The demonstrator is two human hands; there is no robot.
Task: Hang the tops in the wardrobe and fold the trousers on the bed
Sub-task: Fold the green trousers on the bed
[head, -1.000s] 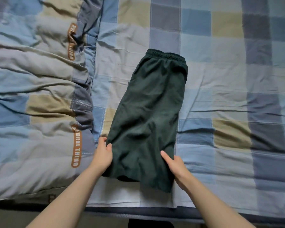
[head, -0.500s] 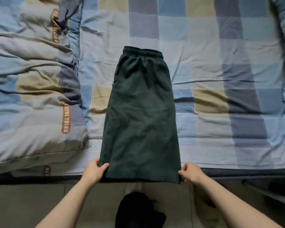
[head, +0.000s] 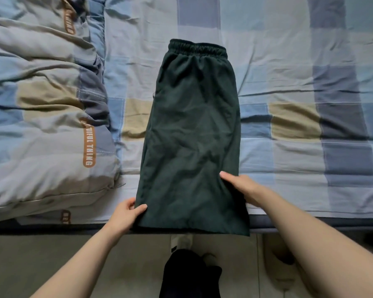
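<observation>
Checked bed bears trousers, quilt

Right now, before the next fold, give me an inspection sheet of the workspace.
Surface: bed with a checked blue sheet, wrinkled.
Job's things: dark green trousers folded lengthwise, waistband away from the person, hem over the bed's near edge; no tops seen.
Clutter: rumpled duvet left of the trousers.
Grippers: left hand pinches the hem's left corner; right hand grips the right edge.
Cables: nothing seen.
Surroundings: tiled floor below the bed; dark garment at the person's feet.
</observation>
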